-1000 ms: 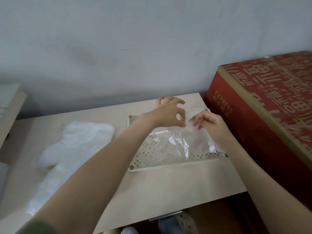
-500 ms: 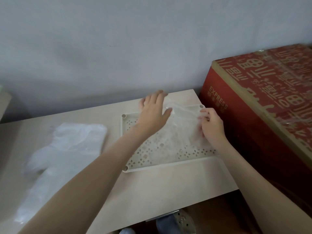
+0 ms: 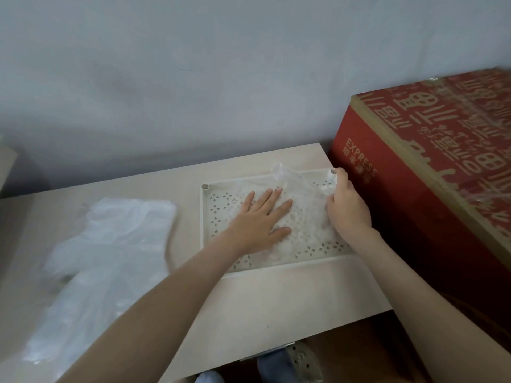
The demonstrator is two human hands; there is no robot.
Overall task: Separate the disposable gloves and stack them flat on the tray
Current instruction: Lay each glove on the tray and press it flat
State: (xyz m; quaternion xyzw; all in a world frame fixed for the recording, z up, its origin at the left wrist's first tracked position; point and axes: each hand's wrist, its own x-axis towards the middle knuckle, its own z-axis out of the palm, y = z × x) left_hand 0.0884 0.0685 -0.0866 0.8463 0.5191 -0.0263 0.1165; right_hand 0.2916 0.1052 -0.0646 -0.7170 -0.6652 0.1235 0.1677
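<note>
A cream perforated tray [image 3: 214, 217] lies on the table's right half. A clear disposable glove [image 3: 307, 217] is spread over it, one finger tip curling up at the tray's far edge. My left hand [image 3: 261, 221] rests flat on the glove, palm down, fingers apart. My right hand [image 3: 347, 210] is at the tray's right side, fingers curled on the glove's edge near the far right corner. A pile of clear gloves [image 3: 105, 261] lies on the table to the left of the tray.
A big red carton [image 3: 431, 167] printed EXPRESS stands against the table's right edge, close to my right hand. A grey wall runs behind the light wooden table [image 3: 271, 308]. Feet in slippers [image 3: 287, 363] show below the front edge.
The glove, held up between both hands a second ago, now lies on the tray. My left hand has slid toward me and pressed flat on it. My right hand shifted to the far right corner.
</note>
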